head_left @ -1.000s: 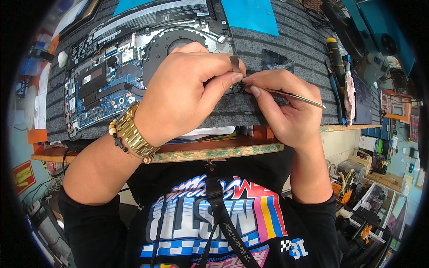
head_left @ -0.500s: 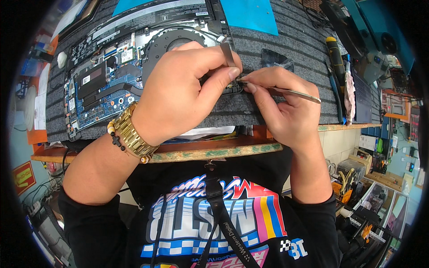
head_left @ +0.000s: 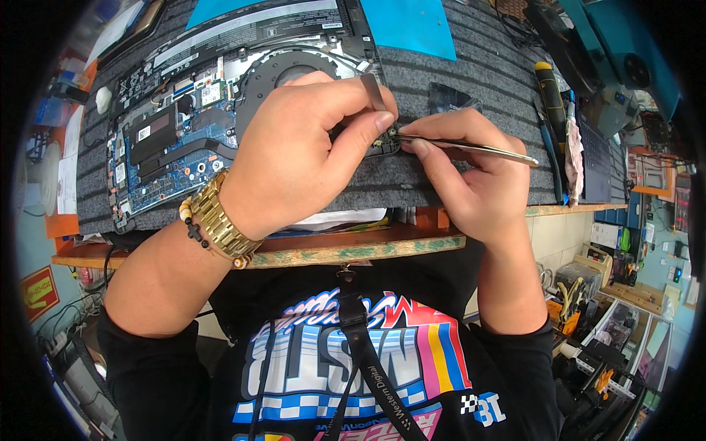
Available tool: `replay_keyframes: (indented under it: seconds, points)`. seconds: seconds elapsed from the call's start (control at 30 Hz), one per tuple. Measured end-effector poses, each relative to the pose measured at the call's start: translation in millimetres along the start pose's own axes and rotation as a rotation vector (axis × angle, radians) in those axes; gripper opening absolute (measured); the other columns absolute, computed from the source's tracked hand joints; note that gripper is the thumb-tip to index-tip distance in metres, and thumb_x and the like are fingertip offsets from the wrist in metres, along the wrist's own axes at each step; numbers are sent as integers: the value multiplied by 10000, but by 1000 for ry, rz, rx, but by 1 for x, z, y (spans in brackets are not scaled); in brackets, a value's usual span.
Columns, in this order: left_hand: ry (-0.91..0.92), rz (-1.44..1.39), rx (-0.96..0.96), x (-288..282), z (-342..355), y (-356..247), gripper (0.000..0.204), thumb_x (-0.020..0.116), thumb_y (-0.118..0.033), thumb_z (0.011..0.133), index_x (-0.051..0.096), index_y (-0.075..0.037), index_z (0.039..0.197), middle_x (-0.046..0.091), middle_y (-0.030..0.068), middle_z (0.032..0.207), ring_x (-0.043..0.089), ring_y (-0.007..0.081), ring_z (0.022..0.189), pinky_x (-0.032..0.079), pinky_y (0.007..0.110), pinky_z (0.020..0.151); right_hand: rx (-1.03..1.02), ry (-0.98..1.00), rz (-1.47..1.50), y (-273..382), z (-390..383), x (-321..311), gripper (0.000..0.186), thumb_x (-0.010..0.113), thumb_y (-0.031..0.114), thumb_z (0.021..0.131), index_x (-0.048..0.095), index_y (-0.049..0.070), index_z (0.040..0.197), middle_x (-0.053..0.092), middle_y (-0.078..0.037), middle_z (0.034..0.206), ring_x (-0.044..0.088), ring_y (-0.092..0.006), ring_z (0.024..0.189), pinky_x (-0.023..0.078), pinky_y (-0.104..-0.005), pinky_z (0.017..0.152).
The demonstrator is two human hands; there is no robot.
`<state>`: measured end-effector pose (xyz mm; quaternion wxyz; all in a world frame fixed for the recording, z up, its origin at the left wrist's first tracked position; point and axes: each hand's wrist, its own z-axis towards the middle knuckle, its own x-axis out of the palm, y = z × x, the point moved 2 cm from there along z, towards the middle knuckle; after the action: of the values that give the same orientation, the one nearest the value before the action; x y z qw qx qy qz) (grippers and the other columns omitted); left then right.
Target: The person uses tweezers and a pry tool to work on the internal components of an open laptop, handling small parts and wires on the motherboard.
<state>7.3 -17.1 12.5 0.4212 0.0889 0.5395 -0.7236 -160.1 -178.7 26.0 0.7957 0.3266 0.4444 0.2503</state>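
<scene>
An opened laptop (head_left: 184,110) lies bottom-up, with its blue board, long battery and round fan exposed. My left hand (head_left: 301,147) reaches over the fan to the lower right corner, its thumb and forefinger pinched on a thin flat dark metal tool (head_left: 374,95) that stands up from them. My right hand (head_left: 478,176) grips silver tweezers (head_left: 507,153), their tips at small parts in that corner, close beside my left thumb. My fingers hide part of what is there. A gold watch (head_left: 217,217) and beaded bracelets are on my left wrist.
The laptop rests on a grey striped mat (head_left: 412,176). A blue sheet (head_left: 412,29) and a dark pouch (head_left: 448,95) lie beyond it. A yellow-and-black tool (head_left: 550,95), pliers and pink tissue (head_left: 576,173) line the right side, near another laptop (head_left: 603,165). The wooden desk edge (head_left: 346,251) runs before me.
The flat tool in my left hand leans further left than one second ago, and my left fingertips have shifted slightly. My right hand and the tweezers have moved only a little.
</scene>
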Motion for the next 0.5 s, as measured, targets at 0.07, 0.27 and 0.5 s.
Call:
replay_keyframes:
  seconds: [0.07,0.27,0.5]
  points:
    - [1,-1,-2,0,0,0,120,735,-76,1091,800,4,1154,832,130,1065,787,262,989,609,376,896,70,-16,130,-6,-5,-3,111,779,-68,1000,797,-10,1093,823,-84,932,795,-120,835,649,-283,764]
    - [-5,-35,-16,0,0,-1,112,726,-63,1098,784,8,1163,817,138,1061,801,244,970,618,355,881,174,-112,431,-7,-21,-11,133,765,-83,1039,754,-68,1170,832,-158,1133,817,-181,1015,670,-304,898]
    - [-15,-128,-90,0,-2,-1,134,701,-75,1133,762,22,1201,795,107,1065,792,189,978,609,329,862,203,-126,516,-13,-36,-25,148,706,-83,1074,681,-76,1220,787,-242,1215,817,-242,998,682,-332,874]
